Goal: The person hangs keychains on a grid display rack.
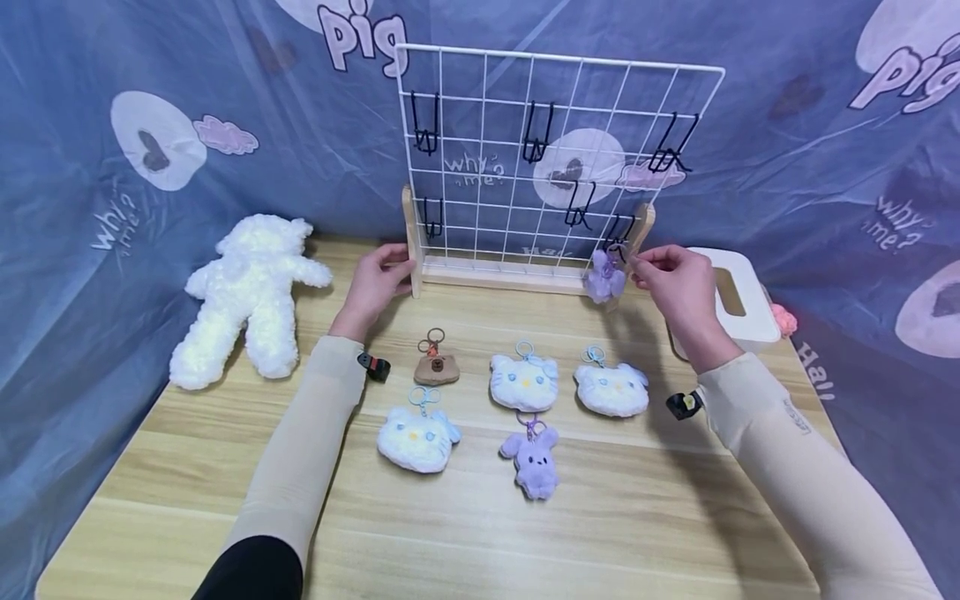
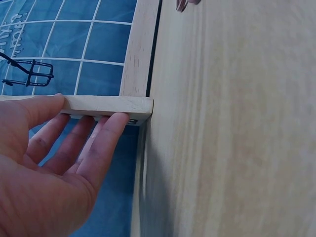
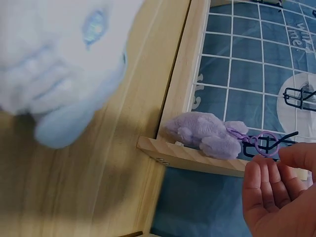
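Observation:
A white wire grid rack (image 1: 510, 137) stands upright at the back of the table on a wooden base. My left hand (image 1: 377, 283) pinches its left wooden side post (image 2: 111, 104), thumb on one face and fingertips on the other. At the opposite end, my right hand (image 1: 678, 287) holds the right side post (image 3: 197, 160) between thumb and fingers. Beside those fingers a purple plush keychain (image 3: 205, 133) hangs by its ring from a low black hook (image 1: 619, 227). Other black hooks (image 1: 537, 137) on the grid carry nothing.
On the table lie three white cat-face keychains (image 1: 525, 383), a brown plush keychain (image 1: 437, 368) and a second purple one (image 1: 536, 467). A white plush toy (image 1: 251, 292) lies at left. Behind the right hand is a white box-like holder (image 1: 756, 308). Patterned blue cloth (image 1: 315, 150) hangs behind.

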Demonstrator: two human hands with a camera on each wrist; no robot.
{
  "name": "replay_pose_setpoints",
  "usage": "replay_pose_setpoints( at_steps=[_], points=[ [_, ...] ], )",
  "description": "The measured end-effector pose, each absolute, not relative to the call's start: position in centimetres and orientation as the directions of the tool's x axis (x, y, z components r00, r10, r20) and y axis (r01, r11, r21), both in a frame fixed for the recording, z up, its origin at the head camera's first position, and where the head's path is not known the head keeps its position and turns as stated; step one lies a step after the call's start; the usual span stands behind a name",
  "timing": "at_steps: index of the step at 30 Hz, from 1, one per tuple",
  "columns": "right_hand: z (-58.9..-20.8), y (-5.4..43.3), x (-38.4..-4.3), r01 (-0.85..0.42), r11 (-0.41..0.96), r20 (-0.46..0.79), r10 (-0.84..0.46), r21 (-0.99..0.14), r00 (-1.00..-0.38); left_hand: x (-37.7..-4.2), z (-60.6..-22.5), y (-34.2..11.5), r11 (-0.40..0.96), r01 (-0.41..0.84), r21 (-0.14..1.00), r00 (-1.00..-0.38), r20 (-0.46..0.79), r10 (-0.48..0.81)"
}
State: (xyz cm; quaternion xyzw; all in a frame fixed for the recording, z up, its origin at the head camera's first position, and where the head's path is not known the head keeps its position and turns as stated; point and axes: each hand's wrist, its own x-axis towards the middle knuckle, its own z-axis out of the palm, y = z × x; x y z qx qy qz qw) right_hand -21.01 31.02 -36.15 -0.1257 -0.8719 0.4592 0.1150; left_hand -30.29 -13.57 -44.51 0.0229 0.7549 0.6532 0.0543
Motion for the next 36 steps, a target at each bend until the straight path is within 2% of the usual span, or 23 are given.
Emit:
replay_pose_setpoints(
  at_steps=[18, 26, 36],
  points=[
    [-37.6, 30.6, -17.0, 0.107, 0.724, 0.025, 0.169, -0.681, -0.985, -30.4, -44.3, -13.6, 0.139, -0.035, 0.990, -0.993, -0.050, 0.107],
    [-39.1, 30.6, -16.5, 0.086, 0.745, -0.086, 0.038, -0.662, -0.996, -30.3, -44.4, -13.6, 0.144, -0.025, 0.989, -0.993, -0.040, 0.107],
    [-40.4, 30.4, -16.4, 0.113, 0.765, -0.241, -0.056, -0.634, -0.969, -30.2, -44.4, -13.6, 0.156, -0.014, 0.988, -0.993, -0.032, 0.112]
  ],
)
